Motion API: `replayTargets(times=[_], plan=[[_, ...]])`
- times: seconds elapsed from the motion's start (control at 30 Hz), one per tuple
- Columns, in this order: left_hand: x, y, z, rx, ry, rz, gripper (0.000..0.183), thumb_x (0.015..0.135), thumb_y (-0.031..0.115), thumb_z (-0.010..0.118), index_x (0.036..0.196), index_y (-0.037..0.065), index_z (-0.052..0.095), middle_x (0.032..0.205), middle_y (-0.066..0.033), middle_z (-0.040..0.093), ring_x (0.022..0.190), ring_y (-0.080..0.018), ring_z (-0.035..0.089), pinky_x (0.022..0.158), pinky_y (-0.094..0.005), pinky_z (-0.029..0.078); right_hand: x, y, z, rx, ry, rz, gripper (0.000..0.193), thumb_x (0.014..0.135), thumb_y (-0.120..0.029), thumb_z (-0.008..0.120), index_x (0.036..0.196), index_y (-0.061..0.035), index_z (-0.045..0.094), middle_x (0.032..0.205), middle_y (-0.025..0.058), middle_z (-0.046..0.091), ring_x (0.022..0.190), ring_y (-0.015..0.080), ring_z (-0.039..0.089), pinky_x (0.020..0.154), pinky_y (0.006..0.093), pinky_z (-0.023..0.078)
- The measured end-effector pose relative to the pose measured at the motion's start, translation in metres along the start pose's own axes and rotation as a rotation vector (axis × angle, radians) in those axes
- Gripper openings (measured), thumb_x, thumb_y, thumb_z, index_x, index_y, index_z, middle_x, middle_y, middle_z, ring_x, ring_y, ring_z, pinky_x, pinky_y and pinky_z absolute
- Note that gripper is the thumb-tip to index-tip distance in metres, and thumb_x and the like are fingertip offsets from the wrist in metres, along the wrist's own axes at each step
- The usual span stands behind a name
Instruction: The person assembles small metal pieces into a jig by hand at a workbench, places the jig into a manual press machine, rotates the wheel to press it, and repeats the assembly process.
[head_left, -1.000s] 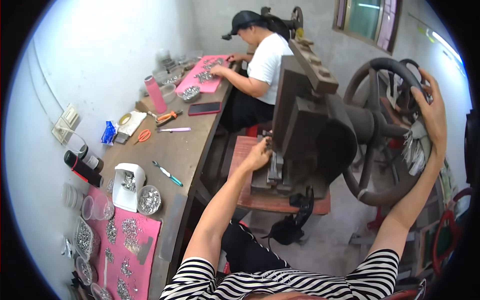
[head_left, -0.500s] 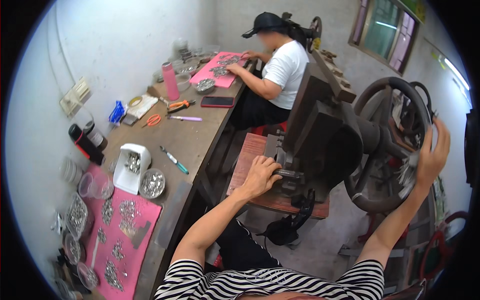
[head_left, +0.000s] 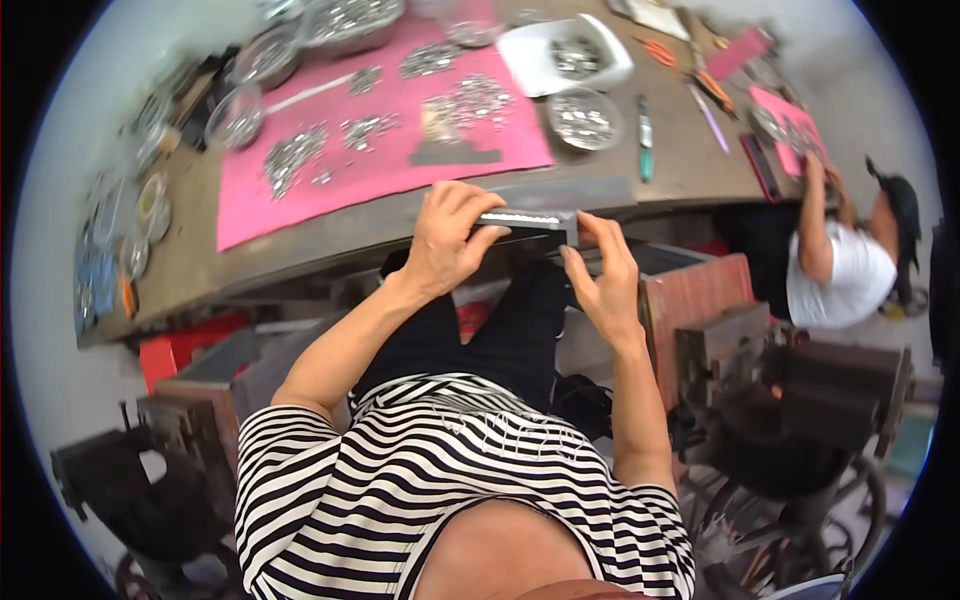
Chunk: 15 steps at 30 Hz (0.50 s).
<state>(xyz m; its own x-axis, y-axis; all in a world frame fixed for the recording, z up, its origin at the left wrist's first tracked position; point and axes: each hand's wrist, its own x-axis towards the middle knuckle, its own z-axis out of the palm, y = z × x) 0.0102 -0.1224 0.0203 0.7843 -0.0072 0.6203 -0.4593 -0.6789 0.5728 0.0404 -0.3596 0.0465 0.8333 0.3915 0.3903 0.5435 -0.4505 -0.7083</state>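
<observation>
A narrow dark metal bar (head_left: 520, 222), with a row of small shiny pieces along its top, is held level between my hands at the bench's front edge. Its left end is gripped by my left hand (head_left: 445, 240), thumb below and fingers over it. My right hand (head_left: 608, 275) pinches the dark block at the bar's right end between thumb and fingertips. Beyond the bar lies a pink mat (head_left: 240, 210) with several heaps of small silvery metal pieces (head_left: 295, 160) and a flat grey plate (head_left: 455, 155).
A white tub (head_left: 520, 60) and a clear bowl (head_left: 585, 118) hold metal pieces. To their right lies a teal-handled tool (head_left: 645, 140). A handwheel press (head_left: 800, 400) stands at right, another machine (head_left: 140, 480) at left. A co-worker (head_left: 840, 270) sits far right.
I have turned left from the press to face the bench. My right hand has left the handwheel and now grips the bar, which my left hand has brought away from the press.
</observation>
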Motion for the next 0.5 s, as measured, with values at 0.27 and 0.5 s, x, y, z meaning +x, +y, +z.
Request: replayTargets(times=[0.27, 0.5], plan=[[-0.057, -0.066, -0.083, 0.235, 0.063, -0.241, 0.029, 0.08, 0.013, 0.08, 0.106, 0.004, 0.072, 0.098, -0.0085, 0.064, 0.096, -0.0299, 0.056, 0.084, -0.0401, 0.045, 0.051, -0.014, 0.128, -0.051, -0.126, -0.253, 0.034, 0.087, 0.003, 0.06, 0.121, -0.0003, 0.064, 0.1, 0.0156, 0.064, 0.092, 0.0331, 0.061, 0.084, 0.0416, 0.047], [-0.047, -0.089, -0.081, 0.418, 0.093, -0.18, 0.028, 0.087, 0.018, 0.073, 0.114, 0.012, 0.074, 0.11, -0.0084, 0.062, 0.105, -0.0275, 0.056, 0.095, -0.0446, 0.037, 0.061, -0.015, 0.162, -0.112, 0.002, -0.321, 0.061, 0.078, -0.008, 0.082, 0.133, -0.0014, 0.058, 0.13, 0.0167, 0.057, 0.114, 0.0367, 0.055, 0.1, 0.0437, 0.046]])
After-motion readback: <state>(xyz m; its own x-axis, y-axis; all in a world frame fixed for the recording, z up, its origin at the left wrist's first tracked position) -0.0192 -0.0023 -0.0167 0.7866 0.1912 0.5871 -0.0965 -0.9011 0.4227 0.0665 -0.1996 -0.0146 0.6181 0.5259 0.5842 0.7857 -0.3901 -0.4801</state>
